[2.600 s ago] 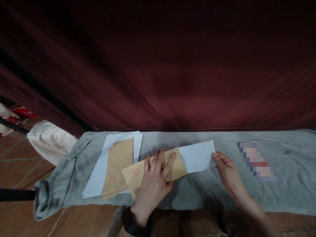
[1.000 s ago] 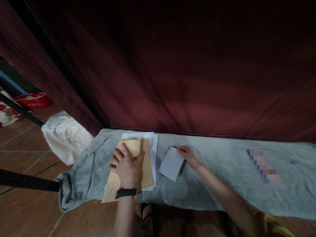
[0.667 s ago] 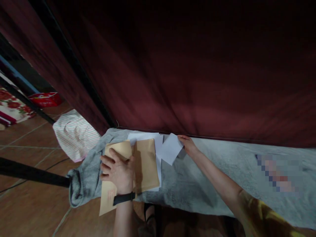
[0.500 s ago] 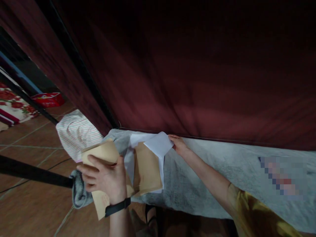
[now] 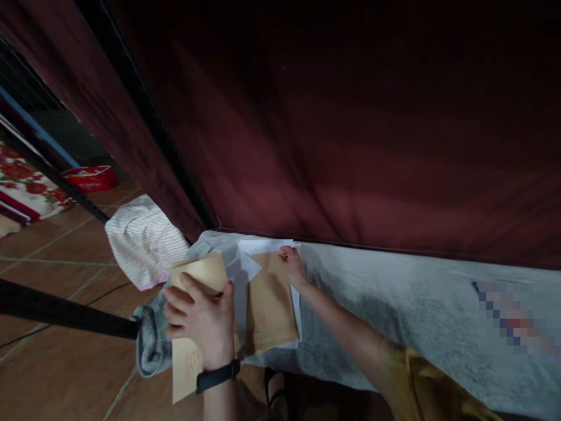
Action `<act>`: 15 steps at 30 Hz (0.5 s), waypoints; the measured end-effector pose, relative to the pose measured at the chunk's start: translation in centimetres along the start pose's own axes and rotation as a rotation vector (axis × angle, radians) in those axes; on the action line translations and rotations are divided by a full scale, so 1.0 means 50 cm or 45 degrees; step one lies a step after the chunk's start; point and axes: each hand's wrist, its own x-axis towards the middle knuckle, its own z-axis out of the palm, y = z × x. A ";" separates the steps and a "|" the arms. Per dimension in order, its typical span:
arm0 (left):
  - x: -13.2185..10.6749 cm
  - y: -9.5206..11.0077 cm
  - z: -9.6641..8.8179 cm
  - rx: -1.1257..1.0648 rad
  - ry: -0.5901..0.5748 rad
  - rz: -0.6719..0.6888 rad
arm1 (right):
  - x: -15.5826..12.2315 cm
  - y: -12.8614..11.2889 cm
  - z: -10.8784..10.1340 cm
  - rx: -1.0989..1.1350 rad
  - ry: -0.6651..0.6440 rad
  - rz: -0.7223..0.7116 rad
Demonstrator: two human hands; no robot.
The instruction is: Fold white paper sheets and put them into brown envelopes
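Here's the left hand (image 5: 201, 321), black band (image 5: 218, 376) at its wrist, fingers spread wide across the left envelope (image 5: 199, 275); whether it grips or only presses, I can't tell. That envelope's lower corner juts past the front edge of the grey cloth (image 5: 394, 286).

Over to the right hand (image 5: 293, 268), fingers curled in at the top of the right envelope (image 5: 272, 304), which lies on white papers (image 5: 267, 244). Does it have hold of anything? Can't tell from here.

Between the envelopes, a white sheet (image 5: 246, 267) pokes a corner over the right one's upper left. Dark red curtain (image 5: 350, 175) behind, striped cloth (image 5: 144, 240) off to the left, a blurred item (image 5: 517, 316) far right.
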 end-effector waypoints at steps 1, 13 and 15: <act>-0.006 0.008 0.009 0.008 -0.050 0.047 | -0.003 0.015 -0.028 -0.071 0.051 0.016; -0.073 0.103 0.103 0.009 -0.415 0.350 | -0.023 0.050 -0.087 -0.433 -0.030 0.065; -0.086 0.115 0.113 -0.019 -0.428 0.385 | -0.026 0.041 -0.087 -0.433 -0.057 0.035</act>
